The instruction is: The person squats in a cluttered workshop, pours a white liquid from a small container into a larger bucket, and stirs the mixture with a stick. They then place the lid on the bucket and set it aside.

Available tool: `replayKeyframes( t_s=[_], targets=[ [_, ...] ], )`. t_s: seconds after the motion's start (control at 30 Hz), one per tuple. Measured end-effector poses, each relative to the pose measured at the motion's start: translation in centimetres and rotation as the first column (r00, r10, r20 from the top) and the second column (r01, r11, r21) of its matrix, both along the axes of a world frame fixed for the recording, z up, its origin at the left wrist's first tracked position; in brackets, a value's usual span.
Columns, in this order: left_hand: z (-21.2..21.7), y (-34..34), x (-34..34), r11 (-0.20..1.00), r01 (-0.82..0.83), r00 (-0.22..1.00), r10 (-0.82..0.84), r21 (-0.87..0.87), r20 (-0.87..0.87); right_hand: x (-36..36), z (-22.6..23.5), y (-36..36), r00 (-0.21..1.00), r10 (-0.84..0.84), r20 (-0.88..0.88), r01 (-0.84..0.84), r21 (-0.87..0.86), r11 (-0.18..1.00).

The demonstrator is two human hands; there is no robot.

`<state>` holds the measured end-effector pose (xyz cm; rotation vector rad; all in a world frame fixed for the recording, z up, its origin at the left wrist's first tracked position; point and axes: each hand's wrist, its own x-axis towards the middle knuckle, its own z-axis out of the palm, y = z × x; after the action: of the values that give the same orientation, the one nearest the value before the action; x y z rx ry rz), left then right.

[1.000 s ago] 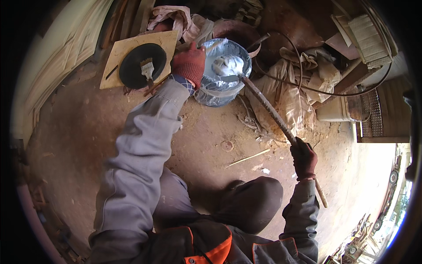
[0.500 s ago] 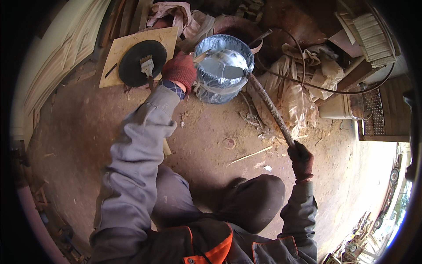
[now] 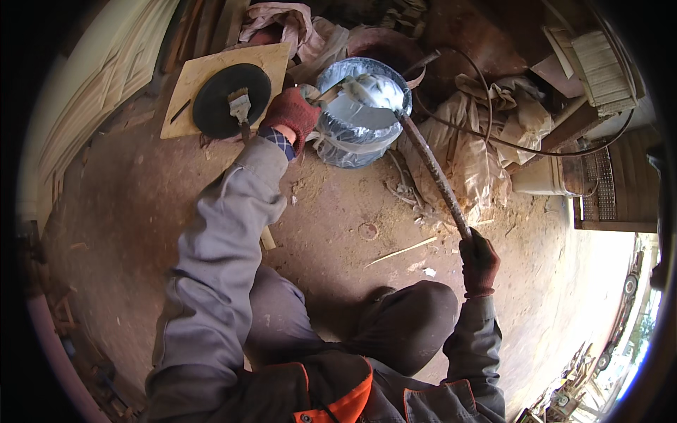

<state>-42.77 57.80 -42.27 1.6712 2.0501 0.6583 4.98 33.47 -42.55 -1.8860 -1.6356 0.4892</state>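
Note:
A bucket (image 3: 351, 149) lined with clear plastic and holding pale white, paint-like liquid stands ahead of me. My left hand (image 3: 290, 116), in a red glove, is closed at its left rim around a wooden-handled tool (image 3: 330, 94). That tool reaches over the liquid to a white-coated lump (image 3: 374, 92); its exact kind is unclear. Low on the right, my gloved right hand (image 3: 481, 263) grips a long, stained stick (image 3: 436, 171) whose far end slants to the bucket's right rim. Beside my left wrist, a paintbrush (image 3: 240, 107) lies on a round black lid (image 3: 214, 106), its handle partly behind my sleeve.
Under the lid is a thin wooden board (image 3: 185, 83). Crumpled plastic sheeting (image 3: 455, 144) and a looping hose (image 3: 543, 151) lie right of the bucket. Pink cloth (image 3: 285, 20) is heaped behind. A thin wood strip (image 3: 402, 251) rests on the dusty floor.
My right hand has shifted slightly left, the stick with it. The white lump has risen a little in the bucket. My left hand keeps its hold, nearly in place.

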Motion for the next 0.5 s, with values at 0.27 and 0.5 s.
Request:
replayKeyframes(
  t_s=[0.27, 0.5],
  targets=[
    [-0.9, 1.2, -1.6, 0.988, 0.115, 0.974, -0.132, 0.103, 0.181, 0.4, 0.9, -0.7, 0.998, 0.009, 0.061, -0.013, 0.057, 0.998],
    [1.0, 0.3, 0.0, 0.992, -0.064, 0.998, 0.064, -0.112, -0.005, 0.0, 0.5, -0.6, 0.994, -0.01, -0.112, 0.017, 0.063, 0.998]
  ],
)
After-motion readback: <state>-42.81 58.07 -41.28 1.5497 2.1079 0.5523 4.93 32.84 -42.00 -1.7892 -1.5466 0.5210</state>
